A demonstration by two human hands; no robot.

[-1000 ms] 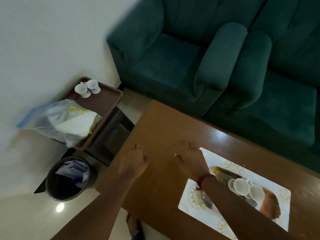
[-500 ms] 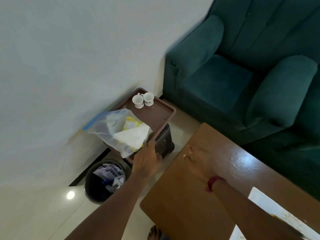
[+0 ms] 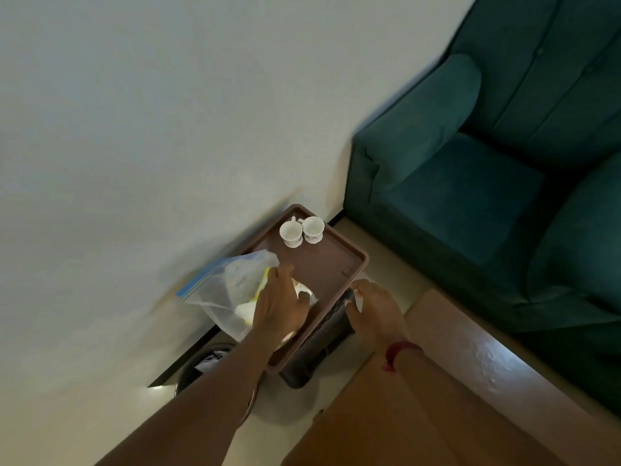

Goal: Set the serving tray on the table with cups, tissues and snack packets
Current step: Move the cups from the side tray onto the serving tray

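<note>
Brown serving tray (image 3: pixel 336 264) sits on a dark stool (image 3: pixel 322 344) by the wall, just beside the table (image 3: pixel 437 381). Two white cups (image 3: pixel 291 233) stand together at its far corner, and a clear zip bag (image 3: pixel 221 287) of packets lies on its left side. My right grip (image 3: pixel 376 307) curls onto the tray's right rim. My left grip (image 3: pixel 279 304) lies over the bag; holding or just resting, I cannot tell.

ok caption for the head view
Left hand on the plastic bag, right hand at the tray rim, two cups beyond.
</note>
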